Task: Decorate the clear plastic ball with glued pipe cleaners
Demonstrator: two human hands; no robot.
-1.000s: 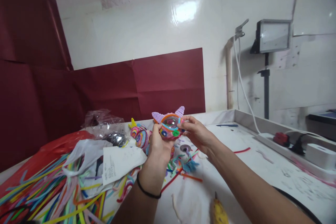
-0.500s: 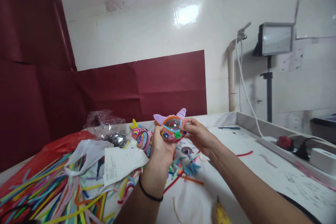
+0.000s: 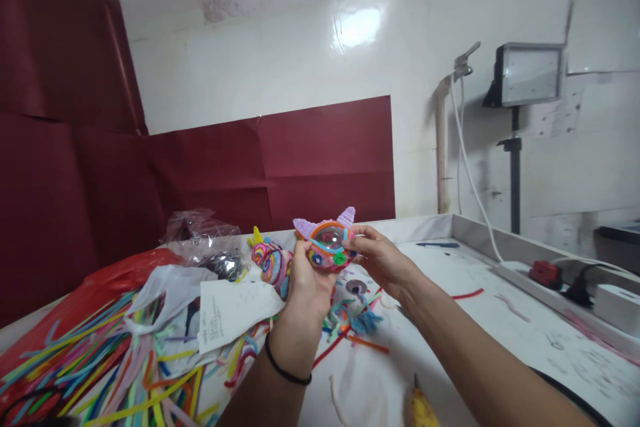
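1. Pipe-cleaner figure (image 3: 327, 247), centre of frame: I see ears, coiled eyes and a clear dome in place; it looks nearly finished.
2. Left hand (image 3: 304, 278): clasped round its lower left side.
3. Right hand (image 3: 381, 259): fingertips pinching its right edge.
4. Loose pipe cleaners (image 3: 95, 367), lower left: unused.
5. Figure's underside: hidden by my palm.

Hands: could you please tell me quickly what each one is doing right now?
Left hand: closed around the pipe-cleaner figure, held above the table.
Right hand: fingertips gripping the same figure's right side.
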